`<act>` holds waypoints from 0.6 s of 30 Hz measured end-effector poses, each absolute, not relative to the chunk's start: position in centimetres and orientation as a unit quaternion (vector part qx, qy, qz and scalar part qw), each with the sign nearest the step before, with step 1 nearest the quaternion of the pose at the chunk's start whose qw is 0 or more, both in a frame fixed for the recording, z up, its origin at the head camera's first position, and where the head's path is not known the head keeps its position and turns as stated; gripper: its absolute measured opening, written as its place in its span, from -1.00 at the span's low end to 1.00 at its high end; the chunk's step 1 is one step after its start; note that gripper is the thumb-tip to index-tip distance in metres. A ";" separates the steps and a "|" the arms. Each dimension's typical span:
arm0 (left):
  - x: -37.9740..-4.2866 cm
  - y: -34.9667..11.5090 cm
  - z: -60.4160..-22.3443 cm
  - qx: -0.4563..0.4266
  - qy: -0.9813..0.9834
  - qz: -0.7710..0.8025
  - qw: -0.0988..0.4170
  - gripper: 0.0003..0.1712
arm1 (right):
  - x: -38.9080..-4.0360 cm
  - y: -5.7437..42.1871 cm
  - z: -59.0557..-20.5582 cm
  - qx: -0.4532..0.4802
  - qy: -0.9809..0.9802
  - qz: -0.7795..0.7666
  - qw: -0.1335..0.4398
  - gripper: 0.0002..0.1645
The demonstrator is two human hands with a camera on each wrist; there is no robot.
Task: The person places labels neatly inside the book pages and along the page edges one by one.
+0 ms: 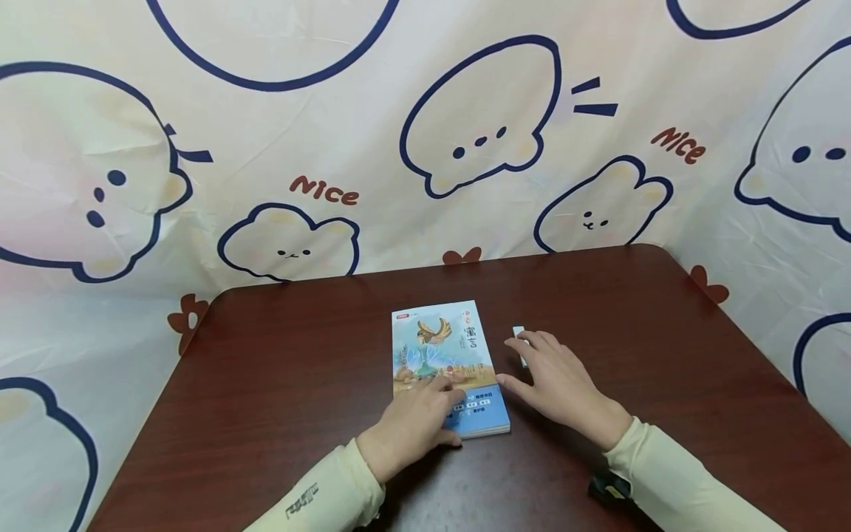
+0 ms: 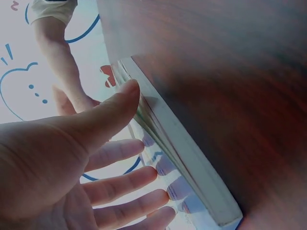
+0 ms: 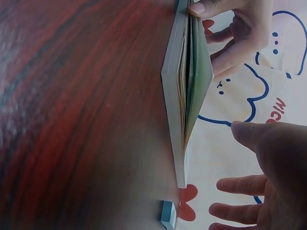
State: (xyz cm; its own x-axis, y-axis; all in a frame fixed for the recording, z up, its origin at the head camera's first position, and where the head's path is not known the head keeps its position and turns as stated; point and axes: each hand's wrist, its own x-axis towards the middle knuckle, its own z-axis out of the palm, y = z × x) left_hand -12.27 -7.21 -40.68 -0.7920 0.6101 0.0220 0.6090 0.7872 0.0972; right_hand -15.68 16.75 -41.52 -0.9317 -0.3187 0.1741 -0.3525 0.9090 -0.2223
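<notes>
A paperback book (image 1: 435,343) with a blue illustrated cover lies on the brown table. My left hand (image 1: 415,414) is at its lower left part, fingers over the cover and thumb at the bottom page edge. In the left wrist view the thumb (image 2: 115,108) presses against the pages (image 2: 187,148), and a narrow gap parts the upper leaves from the block below. To the right of the book, my right hand (image 1: 558,377) has its fingers spread loosely, with nothing held. Partly hidden behind its fingers is a small white block with a blue-green end (image 1: 518,331), resembling an eraser.
The table (image 1: 299,355) has rounded far corners. A pale cloth (image 1: 372,148) with cartoon outlines hangs behind it and along both sides. A dark device (image 1: 608,488) is strapped at the right wrist.
</notes>
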 end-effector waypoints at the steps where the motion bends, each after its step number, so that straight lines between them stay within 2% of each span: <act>1: -12.3 -7.2 -40.7 0.323 0.945 0.049 0.005 -0.35 | -15.7 16.7 -41.5 0.173 -0.974 0.126 0.068 -0.23; 13: -11.5 -7.7 -40.1 0.342 0.938 0.061 -0.004 -0.49 | -15.6 16.7 -41.4 0.179 -0.973 0.127 0.071 -0.24; 18: -11.2 -7.9 -40.0 0.349 0.932 0.099 -0.018 -0.42 | -15.5 16.8 -41.4 0.181 -0.972 0.134 0.075 -0.29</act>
